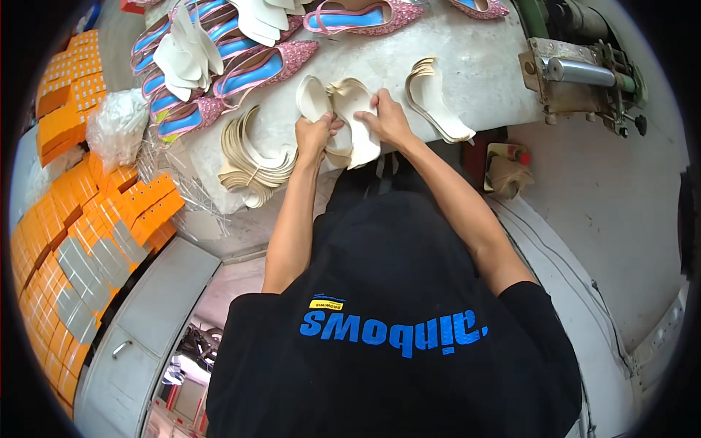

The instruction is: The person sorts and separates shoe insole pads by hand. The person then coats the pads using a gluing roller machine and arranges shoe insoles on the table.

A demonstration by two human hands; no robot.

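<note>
Cream pieces (362, 144) in two hands (312, 136) (388, 120), between two stacks (236, 152) (435, 104)

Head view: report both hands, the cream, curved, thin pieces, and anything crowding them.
Left hand and right hand both holding cream, curved, thin pieces. Cream curved stack close on left; second cream stack off to right. No obstruction seen.
</note>
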